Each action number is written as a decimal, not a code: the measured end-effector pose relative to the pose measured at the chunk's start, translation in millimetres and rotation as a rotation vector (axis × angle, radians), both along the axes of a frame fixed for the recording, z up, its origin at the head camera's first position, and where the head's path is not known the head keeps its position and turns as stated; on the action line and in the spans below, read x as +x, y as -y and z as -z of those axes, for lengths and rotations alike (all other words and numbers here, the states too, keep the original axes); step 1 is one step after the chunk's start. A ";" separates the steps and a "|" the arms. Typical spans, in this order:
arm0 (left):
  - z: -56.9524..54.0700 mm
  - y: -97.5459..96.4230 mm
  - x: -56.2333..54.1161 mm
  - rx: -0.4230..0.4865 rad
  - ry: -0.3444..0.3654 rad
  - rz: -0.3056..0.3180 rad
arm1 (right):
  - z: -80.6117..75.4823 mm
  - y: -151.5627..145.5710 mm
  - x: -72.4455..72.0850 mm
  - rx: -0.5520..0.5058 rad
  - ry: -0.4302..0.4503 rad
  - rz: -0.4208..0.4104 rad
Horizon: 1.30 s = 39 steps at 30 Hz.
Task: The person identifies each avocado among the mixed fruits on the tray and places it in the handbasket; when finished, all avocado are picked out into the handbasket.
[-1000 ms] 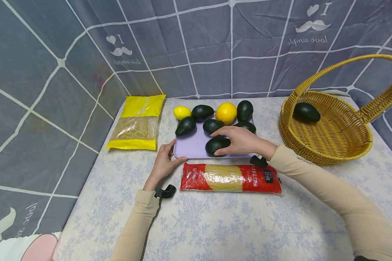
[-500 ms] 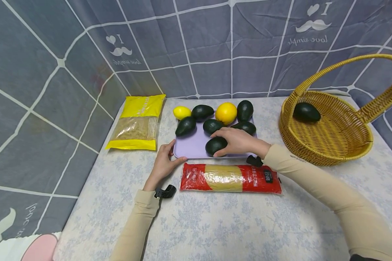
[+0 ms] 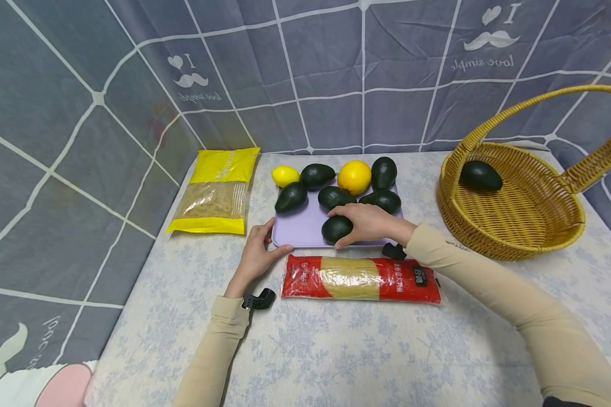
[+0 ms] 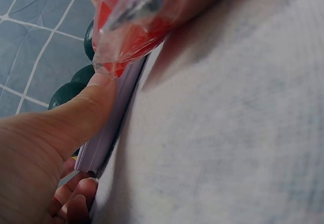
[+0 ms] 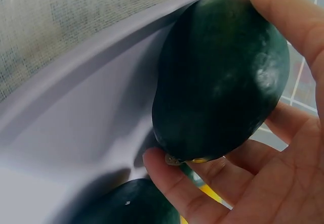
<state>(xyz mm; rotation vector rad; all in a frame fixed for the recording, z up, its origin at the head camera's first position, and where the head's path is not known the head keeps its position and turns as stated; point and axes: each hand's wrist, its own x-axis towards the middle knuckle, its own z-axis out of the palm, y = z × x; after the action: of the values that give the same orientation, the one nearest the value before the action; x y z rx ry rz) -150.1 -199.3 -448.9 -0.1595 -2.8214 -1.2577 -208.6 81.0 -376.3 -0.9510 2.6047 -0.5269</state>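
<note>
My right hand (image 3: pixel 369 220) grips a dark green avocado (image 3: pixel 337 229) at the front of a lilac tray (image 3: pixel 300 229). In the right wrist view the thumb lies along one side of this avocado (image 5: pixel 223 77), and the fingers curl near its stem end. Thumb on the front edge and fingers at the left side, my left hand (image 3: pixel 257 257) holds the tray's near left corner. Behind, on the tray, lie several more avocados (image 3: pixel 291 197), a lemon (image 3: pixel 285 176) and an orange (image 3: pixel 354 177).
A red pack of noodles (image 3: pixel 356 278) lies just in front of the tray. Left of it is a yellow bag (image 3: pixel 215 192). A wicker basket (image 3: pixel 514 226) with a tall handle stands on the right, one avocado (image 3: pixel 481 176) inside. Grey checked cloth (image 3: pixel 331 73) hangs behind.
My right hand has shifted slightly left and closed further round the front avocado, which has turned so that its narrow end sits within the fingers. The left hand stays at the tray corner.
</note>
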 end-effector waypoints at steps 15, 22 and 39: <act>1.2 0.3 0.4 -0.002 -0.011 0.005 | 2.7 -1.6 -2.1 -0.001 0.002 0.005; -0.1 0.2 0.8 -0.004 -0.012 0.009 | 1.4 -5.5 -4.1 -0.034 -0.022 0.019; 0.8 1.5 -0.6 -0.012 -0.010 0.002 | -14.2 -11.2 4.3 -0.246 -0.059 0.055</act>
<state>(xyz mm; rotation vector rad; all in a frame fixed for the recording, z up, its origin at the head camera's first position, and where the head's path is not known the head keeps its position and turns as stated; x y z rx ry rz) -150.7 -200.8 -449.7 -0.1693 -2.8218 -1.2364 -204.3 92.2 -362.1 -0.9835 2.6680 -0.8618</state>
